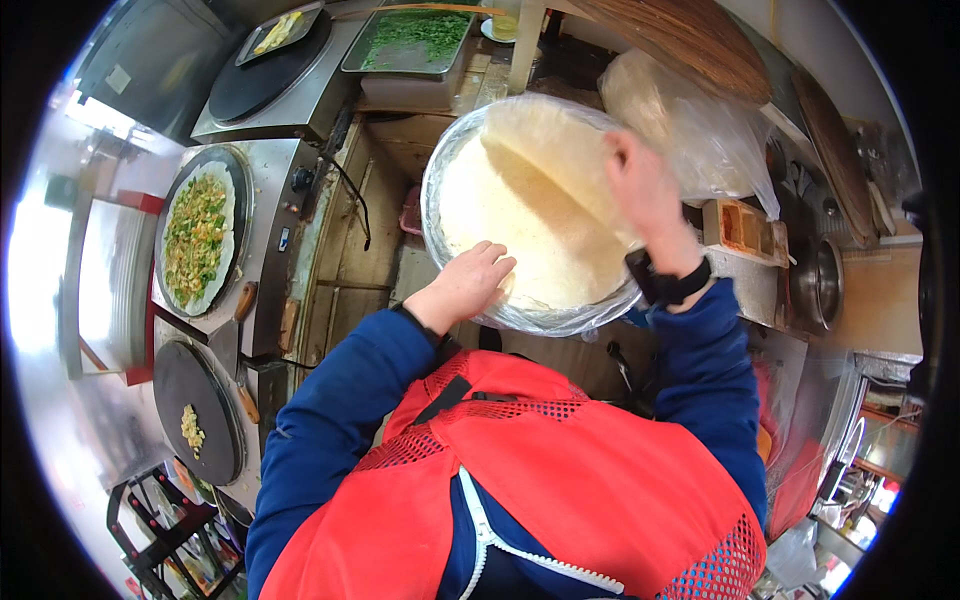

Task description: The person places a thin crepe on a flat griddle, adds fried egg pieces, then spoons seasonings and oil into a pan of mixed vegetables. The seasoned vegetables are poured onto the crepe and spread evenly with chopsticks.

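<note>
A wide round basin (432, 215), lined with clear plastic, stands in front of me with pale, thin round flatbreads (500, 225) inside. The top flatbread (560, 150) is partly lifted and folded, casting a shadow on those under it. At the basin's right side my right hand (640, 185) is closed at the raised edge of this sheet, slightly smeared by motion. My left hand (468, 285) rests on the near-left edge of the flatbreads, fingers stretched over the surface; its thumb is hidden.
Along the left, a round griddle (240, 225) bears a flatbread topped with chopped greens and egg; a nearer griddle (210, 400) holds chopped bits. A spatula (226, 345) lies between them. Beyond are a tray of chopped greens (415, 40), a plastic bag (690, 130) and a seasoning box (745, 230).
</note>
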`<state>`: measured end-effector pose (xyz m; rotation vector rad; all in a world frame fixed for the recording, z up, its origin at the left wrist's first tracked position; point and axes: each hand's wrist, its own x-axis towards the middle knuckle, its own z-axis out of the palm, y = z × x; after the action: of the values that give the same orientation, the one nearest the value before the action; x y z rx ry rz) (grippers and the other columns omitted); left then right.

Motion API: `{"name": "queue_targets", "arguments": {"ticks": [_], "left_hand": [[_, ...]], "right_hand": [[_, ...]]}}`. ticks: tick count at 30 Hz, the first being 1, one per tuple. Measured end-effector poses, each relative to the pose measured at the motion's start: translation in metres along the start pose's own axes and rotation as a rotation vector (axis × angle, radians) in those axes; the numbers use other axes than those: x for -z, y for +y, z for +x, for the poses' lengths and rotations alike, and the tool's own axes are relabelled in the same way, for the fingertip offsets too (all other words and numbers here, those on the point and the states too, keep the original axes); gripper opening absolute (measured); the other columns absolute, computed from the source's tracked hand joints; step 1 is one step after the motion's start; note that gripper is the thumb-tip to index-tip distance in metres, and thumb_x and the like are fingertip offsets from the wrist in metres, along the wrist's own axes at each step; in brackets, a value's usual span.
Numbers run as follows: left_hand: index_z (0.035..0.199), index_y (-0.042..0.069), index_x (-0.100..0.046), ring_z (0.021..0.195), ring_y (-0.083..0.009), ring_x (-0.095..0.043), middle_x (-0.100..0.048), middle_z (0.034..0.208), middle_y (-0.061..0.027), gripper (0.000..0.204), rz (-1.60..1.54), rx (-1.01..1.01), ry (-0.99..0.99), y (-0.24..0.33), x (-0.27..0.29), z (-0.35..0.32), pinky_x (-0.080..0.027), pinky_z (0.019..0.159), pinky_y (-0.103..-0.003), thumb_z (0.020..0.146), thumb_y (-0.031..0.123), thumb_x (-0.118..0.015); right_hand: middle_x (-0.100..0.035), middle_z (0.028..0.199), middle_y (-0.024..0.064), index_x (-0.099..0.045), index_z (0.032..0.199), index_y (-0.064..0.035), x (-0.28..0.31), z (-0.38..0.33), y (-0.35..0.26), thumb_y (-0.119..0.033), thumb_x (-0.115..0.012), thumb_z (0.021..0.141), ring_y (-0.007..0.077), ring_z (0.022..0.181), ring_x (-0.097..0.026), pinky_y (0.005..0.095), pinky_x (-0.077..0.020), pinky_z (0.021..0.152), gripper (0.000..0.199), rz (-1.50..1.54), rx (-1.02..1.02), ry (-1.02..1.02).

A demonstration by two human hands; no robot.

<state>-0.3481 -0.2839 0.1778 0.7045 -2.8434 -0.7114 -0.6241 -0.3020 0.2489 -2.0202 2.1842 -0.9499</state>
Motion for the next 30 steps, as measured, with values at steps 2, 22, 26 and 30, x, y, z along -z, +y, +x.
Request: {"name": "queue_targets", "arguments": {"ticks": [2,22,26,30], "left_hand": [[0.105,0.006,-0.059,0.103,-0.0298,-0.055,-0.058,0.108,-0.0115,0.038,0.115,0.013,-0.151,-0.006,-0.007,0.01,-0.047,0.089,-0.037,0.073,0.017,-0.076],[0.087,0.008,-0.059,0.081,-0.0318,-0.06,-0.062,0.086,-0.0095,0.011,0.104,-0.107,0.097,-0.016,-0.001,0.03,-0.048,0.074,-0.041,0.076,0.008,-0.059],[0.088,0.007,-0.057,0.076,-0.0297,-0.061,-0.061,0.082,-0.0093,0.013,0.037,-0.245,0.342,0.01,0.07,0.06,-0.049,0.069,-0.037,0.076,0.004,-0.058],[0.095,0.005,-0.06,0.077,-0.0303,-0.065,-0.066,0.088,-0.0114,0.021,0.051,-0.339,0.172,0.047,0.163,0.036,-0.053,0.067,-0.036,0.076,-0.003,-0.059]], "right_hand": [[-0.068,0.092,0.0165,-0.064,0.111,-0.0107,0.035,0.031,0.004,-0.016,-0.054,0.088,0.0368,0.085,-0.065,0.0448,-0.0518,0.076,0.026,0.047,0.009,0.02],[-0.066,0.091,0.014,-0.068,0.089,-0.0026,0.114,0.107,-0.009,0.004,-0.06,0.08,0.032,0.088,-0.064,0.0365,-0.0511,0.08,0.014,-0.083,0.527,0.316],[-0.066,0.095,0.0139,-0.067,0.093,-0.0031,0.126,0.103,-0.021,0.005,-0.059,0.079,0.0309,0.089,-0.064,0.035,-0.0517,0.078,0.018,-0.098,0.734,0.388],[-0.065,0.099,0.0137,-0.063,0.093,0.0011,0.14,0.054,-0.037,0.013,-0.059,0.073,0.0306,0.092,-0.064,0.0358,-0.0528,0.081,0.023,0.096,0.794,-0.042]]}}
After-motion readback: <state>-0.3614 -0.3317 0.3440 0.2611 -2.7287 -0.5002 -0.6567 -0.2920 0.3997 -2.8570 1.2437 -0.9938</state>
